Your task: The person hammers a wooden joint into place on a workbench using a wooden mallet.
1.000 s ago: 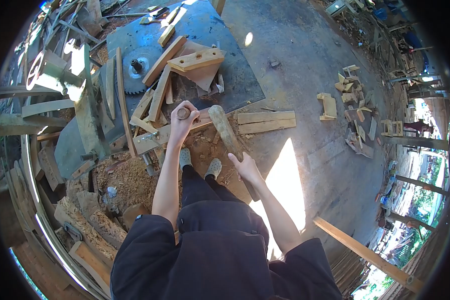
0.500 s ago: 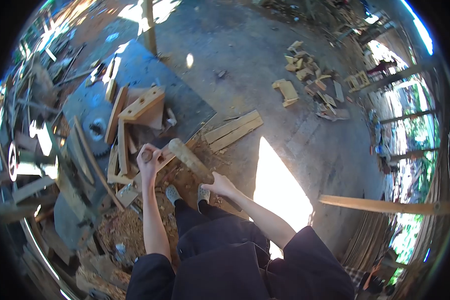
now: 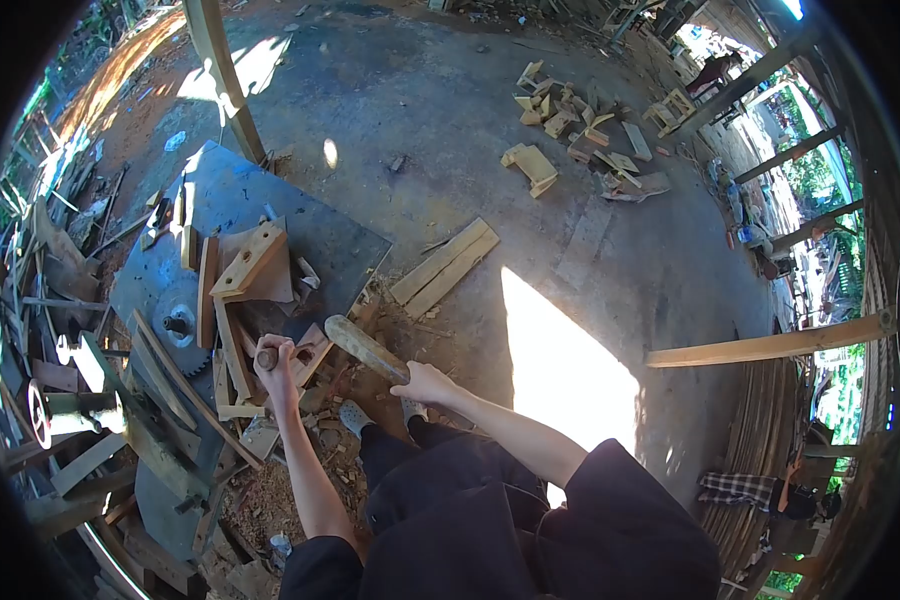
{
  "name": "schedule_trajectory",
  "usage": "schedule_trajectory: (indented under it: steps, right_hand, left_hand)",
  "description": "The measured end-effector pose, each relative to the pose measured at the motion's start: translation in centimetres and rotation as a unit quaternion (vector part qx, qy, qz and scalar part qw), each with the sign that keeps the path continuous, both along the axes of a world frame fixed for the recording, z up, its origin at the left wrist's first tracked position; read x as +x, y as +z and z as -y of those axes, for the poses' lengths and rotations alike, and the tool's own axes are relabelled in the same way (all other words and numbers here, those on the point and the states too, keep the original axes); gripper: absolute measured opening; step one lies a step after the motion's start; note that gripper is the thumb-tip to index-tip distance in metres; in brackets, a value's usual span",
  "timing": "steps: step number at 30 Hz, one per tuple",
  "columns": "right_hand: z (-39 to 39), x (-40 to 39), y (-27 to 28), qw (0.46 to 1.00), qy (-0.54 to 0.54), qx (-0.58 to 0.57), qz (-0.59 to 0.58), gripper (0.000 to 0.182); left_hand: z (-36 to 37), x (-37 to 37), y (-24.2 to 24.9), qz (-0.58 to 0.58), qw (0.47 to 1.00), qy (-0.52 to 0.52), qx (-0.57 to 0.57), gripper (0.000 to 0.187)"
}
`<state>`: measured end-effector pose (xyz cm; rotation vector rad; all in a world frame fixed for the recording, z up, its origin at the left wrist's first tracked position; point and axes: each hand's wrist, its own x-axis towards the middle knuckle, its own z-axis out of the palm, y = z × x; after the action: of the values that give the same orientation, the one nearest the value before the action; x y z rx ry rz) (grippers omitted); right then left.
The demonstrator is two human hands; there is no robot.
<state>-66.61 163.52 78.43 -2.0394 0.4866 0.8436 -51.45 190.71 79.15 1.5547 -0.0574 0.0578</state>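
My left hand (image 3: 280,378) is closed around the round wooden handle (image 3: 267,358) of what looks like a chisel, its blade hidden below my fist. Right beside it lies a wooden piece (image 3: 315,352) with a dark hole cut in it. In my right hand (image 3: 430,384) is a thick, club-shaped wooden mallet (image 3: 365,348). The mallet's blunt end points towards my left hand, just right of the chisel handle and apart from it.
A metal saw table (image 3: 335,225) with a round blade (image 3: 178,322) stands at the left, bearing a block with holes (image 3: 253,260). Two boards (image 3: 445,268) lie on the floor. Cut wood (image 3: 560,110) is heaped farther off. A beam (image 3: 760,343) juts in at right.
The view has shifted, so the saw table and both hands sit lower and farther left. The mallet lies slightly flatter. Both hands keep their grips.
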Motion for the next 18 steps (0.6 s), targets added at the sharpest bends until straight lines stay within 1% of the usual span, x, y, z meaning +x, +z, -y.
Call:
schedule_trajectory:
  steps: [5,8,10,11,13,14,16,17,18]
  right_hand:
    - [0.1,-0.3,0.1,1.0,-0.014,0.018,-0.007,0.075]
    - [1.0,-0.9,0.3,1.0,-0.023,0.014,-0.003,0.073]
    - [2.3,-2.2,1.6,0.996,-0.055,0.066,-0.017,0.068]
    - [3.1,-3.0,2.3,0.996,-0.058,0.066,-0.011,0.068]
    - [5.0,-5.1,4.0,0.985,-0.127,0.115,-0.008,0.06]
    - [6.5,-6.2,4.6,0.984,-0.132,0.118,-0.002,0.06]
    - [9.9,-8.7,5.6,0.963,-0.211,0.166,-0.01,0.055]
    - [11.8,-10.0,6.6,0.952,-0.253,0.171,0.008,0.054]
    - [13.9,-11.8,5.9,0.941,-0.305,0.147,0.0,0.053]
  left_hand:
    - [0.4,-0.4,0.5,-0.004,1.0,0.007,-0.011,0.015]
    - [1.0,-1.1,0.7,0.0,1.0,-0.003,0.004,0.019]
    - [2.7,-1.6,0.7,0.022,0.998,-0.016,0.056,0.026]
    - [4.1,-1.9,0.8,0.027,0.998,-0.019,0.056,0.026]
    - [7.9,-3.0,1.9,-0.027,0.997,-0.064,0.036,0.029]
    - [9.7,-3.3,1.9,-0.034,0.995,-0.084,0.04,0.03]
    - [13.0,-3.8,2.5,-0.046,0.987,-0.142,0.061,0.032]
    - [14.8,-4.1,4.1,-0.105,0.979,-0.164,0.056,0.033]
    - [16.2,-3.7,4.2,-0.098,0.978,-0.174,0.057,0.033]
